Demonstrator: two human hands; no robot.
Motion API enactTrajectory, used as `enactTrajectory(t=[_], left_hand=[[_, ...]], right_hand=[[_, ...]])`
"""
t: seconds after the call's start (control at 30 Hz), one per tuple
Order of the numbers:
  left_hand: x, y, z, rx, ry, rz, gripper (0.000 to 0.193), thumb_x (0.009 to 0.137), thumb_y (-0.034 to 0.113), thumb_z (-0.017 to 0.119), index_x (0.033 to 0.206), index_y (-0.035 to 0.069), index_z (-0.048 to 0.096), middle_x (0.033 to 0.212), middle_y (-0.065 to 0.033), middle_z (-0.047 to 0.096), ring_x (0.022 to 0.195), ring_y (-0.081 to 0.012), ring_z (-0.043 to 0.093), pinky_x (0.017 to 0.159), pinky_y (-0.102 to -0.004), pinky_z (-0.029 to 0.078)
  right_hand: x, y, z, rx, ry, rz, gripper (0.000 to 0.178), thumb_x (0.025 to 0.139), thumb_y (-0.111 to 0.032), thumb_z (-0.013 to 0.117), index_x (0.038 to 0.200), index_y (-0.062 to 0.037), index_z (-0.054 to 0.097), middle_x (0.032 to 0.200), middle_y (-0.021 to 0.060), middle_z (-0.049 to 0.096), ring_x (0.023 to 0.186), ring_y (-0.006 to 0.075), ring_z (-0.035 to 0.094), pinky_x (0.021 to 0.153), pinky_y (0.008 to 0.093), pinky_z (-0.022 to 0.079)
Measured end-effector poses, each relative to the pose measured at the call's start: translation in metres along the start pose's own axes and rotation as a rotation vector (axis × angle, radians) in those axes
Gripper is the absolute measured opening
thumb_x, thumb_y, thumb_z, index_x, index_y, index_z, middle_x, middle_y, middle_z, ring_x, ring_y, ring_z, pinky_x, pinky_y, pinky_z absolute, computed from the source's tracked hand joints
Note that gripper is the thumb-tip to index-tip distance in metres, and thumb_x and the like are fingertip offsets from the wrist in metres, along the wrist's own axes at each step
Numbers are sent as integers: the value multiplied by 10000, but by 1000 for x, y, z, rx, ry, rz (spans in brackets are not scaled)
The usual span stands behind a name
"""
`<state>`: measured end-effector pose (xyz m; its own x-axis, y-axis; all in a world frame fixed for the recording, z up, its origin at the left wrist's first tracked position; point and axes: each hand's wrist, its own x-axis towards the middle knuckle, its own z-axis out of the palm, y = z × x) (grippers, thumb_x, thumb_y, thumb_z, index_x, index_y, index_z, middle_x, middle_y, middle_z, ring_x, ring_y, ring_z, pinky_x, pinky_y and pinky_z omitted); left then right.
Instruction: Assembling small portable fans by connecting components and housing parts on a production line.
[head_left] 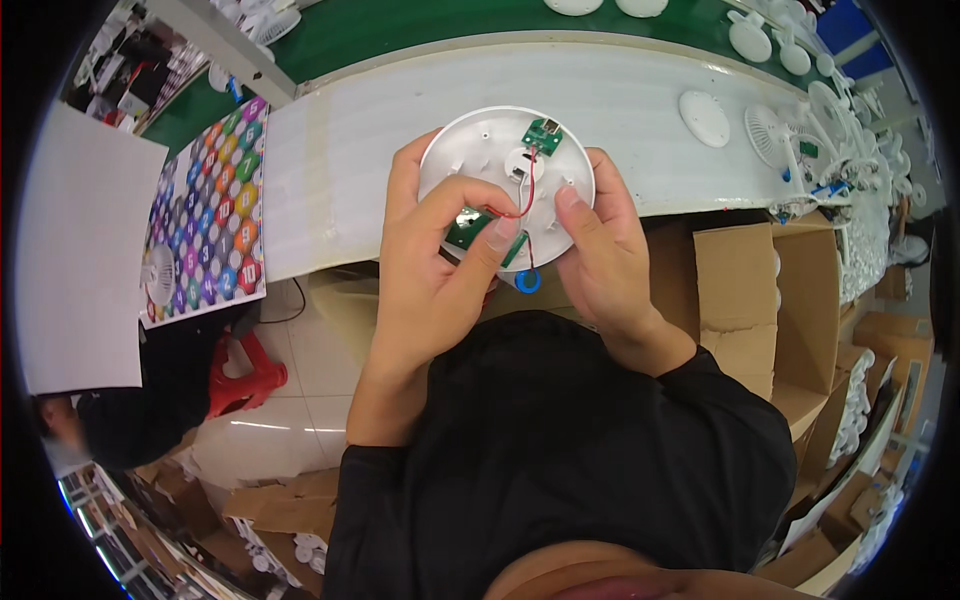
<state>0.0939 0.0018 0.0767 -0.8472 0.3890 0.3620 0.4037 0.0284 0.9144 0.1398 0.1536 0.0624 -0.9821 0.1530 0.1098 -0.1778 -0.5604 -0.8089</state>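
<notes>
Round white housing [500, 145] sits in my grip, hollow side toward me, the pale surface [370, 120] beyond it. My right fingers [585, 222] clasp its right edge, thumb inside. My left fingers [455, 198] hold its left edge, thumb and forefinger bent over the larger green board [462, 234] low in it; whether those tips pinch anything, I cannot tell. Near its top sits a smaller green board [541, 137], with a red wire [532, 185] running down. A blue ring [528, 290] shows at its bottom edge; a white disc [705, 118] lies to its right.
</notes>
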Motion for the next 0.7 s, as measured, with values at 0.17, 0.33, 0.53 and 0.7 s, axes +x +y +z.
enactTrajectory(t=[0.17,0.33,0.53,0.7], left_hand=[[-7,3,7,-5,67,5,197,698,54,693,890,76,654,1325,-182,417,1126,-341,495,913,-367,434],[-8,2,12,163,28,182,188,722,43,664,908,64,653,1348,-173,417,1174,-329,465,975,-367,371],[-8,-9,11,243,51,275,223,763,15,635,979,56,593,1290,-159,442,1062,-290,508,886,-331,426],[-12,-14,18,-331,192,-8,221,852,17,547,1066,40,499,1248,-143,454,1008,-227,486,873,-309,416]], right_hand=[[12,-4,4,-524,-21,-344,274,957,-67,476,1226,-11,468,1071,100,548,952,147,514,858,266,438],[16,-3,5,-481,8,-326,306,933,-64,487,1234,-10,475,1110,105,537,987,171,499,887,296,430],[19,-3,10,-453,6,-391,302,865,-21,539,1166,-20,557,1136,101,538,1009,198,492,870,297,424],[24,-23,12,-1042,-261,-710,255,798,36,566,1024,-33,661,1116,105,575,994,212,512,868,281,421]])
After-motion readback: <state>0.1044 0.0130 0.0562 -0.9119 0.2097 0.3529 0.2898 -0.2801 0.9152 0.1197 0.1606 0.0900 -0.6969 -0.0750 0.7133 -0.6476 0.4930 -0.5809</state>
